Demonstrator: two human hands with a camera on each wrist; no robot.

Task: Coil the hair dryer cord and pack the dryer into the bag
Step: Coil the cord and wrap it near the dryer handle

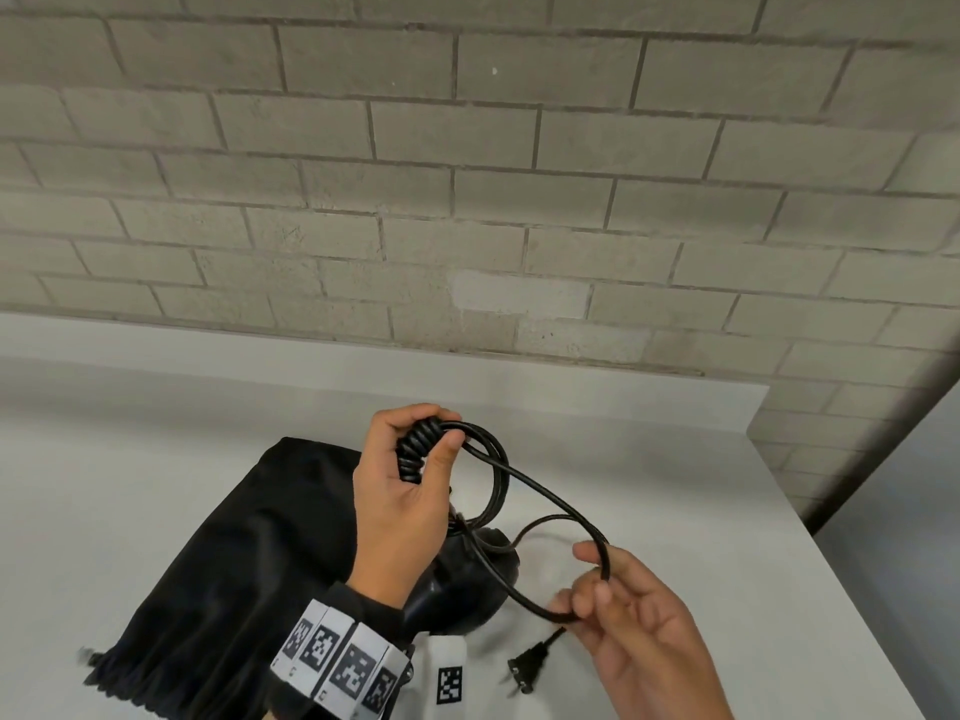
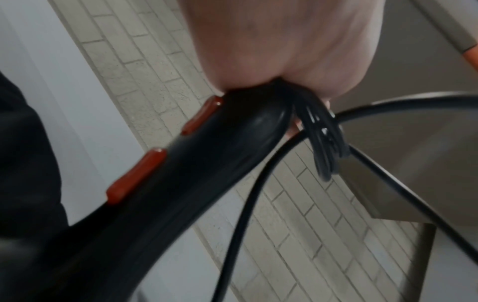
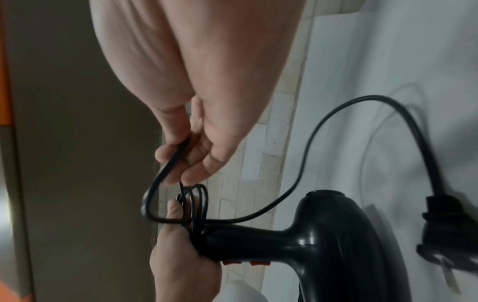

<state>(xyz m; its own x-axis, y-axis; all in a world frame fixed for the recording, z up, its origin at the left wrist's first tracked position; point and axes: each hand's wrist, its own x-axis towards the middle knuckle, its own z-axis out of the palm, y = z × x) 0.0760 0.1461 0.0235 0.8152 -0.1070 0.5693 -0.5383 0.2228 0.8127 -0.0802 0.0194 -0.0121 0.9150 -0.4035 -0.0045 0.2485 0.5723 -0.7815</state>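
In the head view, the left hand [image 1: 402, 498] is raised above the table [image 1: 675, 485] and its fingers are curled around the end of the dryer handle together with the turns of cord [image 1: 540, 493] already wound there; the hair dryer [image 1: 467, 579] hangs below this hand, its round black body just over the table; the right hand [image 1: 631, 615] pinches the loose cord between thumb and fingertips and holds one open loop; the plug [image 1: 527, 667] dangles free near the table, close to this hand; the black bag [image 1: 244, 553] lies flat on the table on the left, soft cloth with a gathered edge, and the dryer is not yet inside it. To do this step well, I judge that each new turn should be laid beside the others with light tension, and the left thumb should press the turns so they do not slip off.

In the left wrist view, the handle [image 2: 207, 163] is smooth, glossy black plastic with two red switches [image 2: 137, 175]; the wound turns sit tight under the palm; the picture is blurred.

In the right wrist view, the cord is thin, round and rubbery, it bends in easy curves; the fingertips [image 3: 204, 171] grip it; the plug is hard and angular with flat metal prongs.
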